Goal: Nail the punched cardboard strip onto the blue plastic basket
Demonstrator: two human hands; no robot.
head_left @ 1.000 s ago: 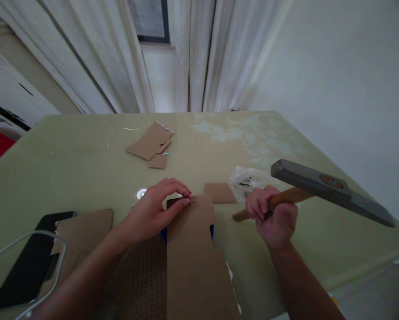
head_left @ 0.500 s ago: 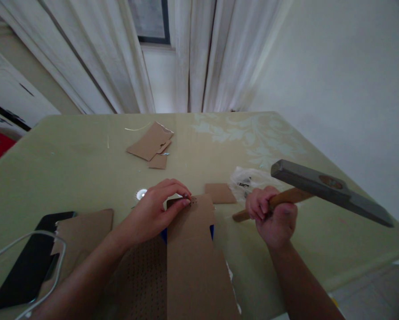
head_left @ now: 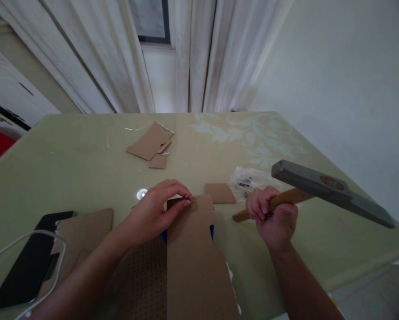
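Note:
My left hand point(head_left: 164, 204) rests at the far end of a long brown cardboard strip point(head_left: 194, 258). Its thumb and forefinger are pinched together over the cardboard; whatever small thing lies between them is too tiny to make out. Beside those fingertips, a few small dark holes mark the cardboard. Off to the right, my right hand point(head_left: 273, 218) is wrapped round the wooden handle of a hammer point(head_left: 333, 189), held up above the table with its grey metal head pointing right. Blue material point(head_left: 212, 231) peeks out from under the cardboard strip.
A perforated brown board point(head_left: 146, 275) lies left of the strip. Further left are a black phone point(head_left: 19, 271), a cardboard piece point(head_left: 86, 226) and a white cable point(head_left: 64, 253). A plastic bag point(head_left: 253, 178), a small cardboard square point(head_left: 219, 193) and cardboard scraps point(head_left: 149, 142) lie beyond.
Both hands and the hammer stay nearly where they were. A small dark tip seen earlier at my left fingertips is now harder to see.

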